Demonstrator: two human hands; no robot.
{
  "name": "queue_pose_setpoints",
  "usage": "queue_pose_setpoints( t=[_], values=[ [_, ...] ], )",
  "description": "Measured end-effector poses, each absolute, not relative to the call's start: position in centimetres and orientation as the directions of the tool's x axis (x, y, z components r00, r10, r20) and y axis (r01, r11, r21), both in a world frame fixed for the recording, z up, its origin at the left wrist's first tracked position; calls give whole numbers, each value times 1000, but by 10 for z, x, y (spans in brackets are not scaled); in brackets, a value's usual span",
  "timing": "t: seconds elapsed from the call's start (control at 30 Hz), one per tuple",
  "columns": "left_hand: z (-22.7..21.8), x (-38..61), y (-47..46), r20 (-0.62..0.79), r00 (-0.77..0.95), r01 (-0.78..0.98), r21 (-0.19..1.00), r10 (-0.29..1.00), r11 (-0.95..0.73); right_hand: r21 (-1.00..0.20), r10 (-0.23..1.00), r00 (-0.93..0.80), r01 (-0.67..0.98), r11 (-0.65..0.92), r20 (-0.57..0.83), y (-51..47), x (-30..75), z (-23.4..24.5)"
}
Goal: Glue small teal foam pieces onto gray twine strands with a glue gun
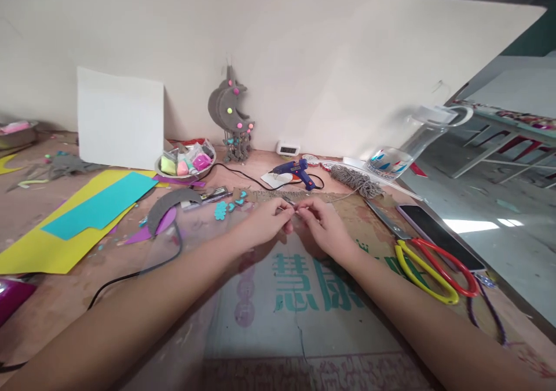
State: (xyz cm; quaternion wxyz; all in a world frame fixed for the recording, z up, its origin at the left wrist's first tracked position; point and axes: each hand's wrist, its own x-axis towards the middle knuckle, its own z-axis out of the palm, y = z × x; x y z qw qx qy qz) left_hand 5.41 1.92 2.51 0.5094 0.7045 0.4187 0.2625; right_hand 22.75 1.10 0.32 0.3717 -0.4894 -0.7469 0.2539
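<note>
Over a printed cardboard sheet, my left hand and my right hand meet fingertip to fingertip. Both are closed in a pinch on something small and thin that I cannot make out. Left of my left hand lie small turquoise cutouts, some of them heart-shaped. Farther left is a grey crescent on a purple piece. Behind my hands rests a blue glue gun with a black cord. A bundle of grey yarn lies beyond my right hand, and a strand runs from it toward my fingers.
Scissors with red and yellow handles and a phone lie at the right, below a tilted clear jug. Left are turquoise card, yellow card and a bowl of clay packets. A moon ornament hangs on the wall.
</note>
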Motion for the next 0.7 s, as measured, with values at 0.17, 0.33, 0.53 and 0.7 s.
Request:
queue_pose_setpoints(
  t=[0.17, 0.33, 0.53, 0.7],
  values=[
    [22, 50, 24, -120, 588, 70, 993, 800, 98, -982, 910, -414, 174, 79, 0, 11, 227, 13],
    [16, 47, 20, -183, 553, 145, 982, 813, 122, -946, 901, -426, 318, 64, -82, 16, 235, 16],
    [19, 45, 20, -112, 564, 198, 980, 818, -2, -969, 907, -418, 242, 56, -52, 16, 239, 20],
    [29, 36, 19, -253, 605, 475, 875, 755, -87, -885, 877, -468, 446, 134, -104, 18, 245, 31]
  ],
)
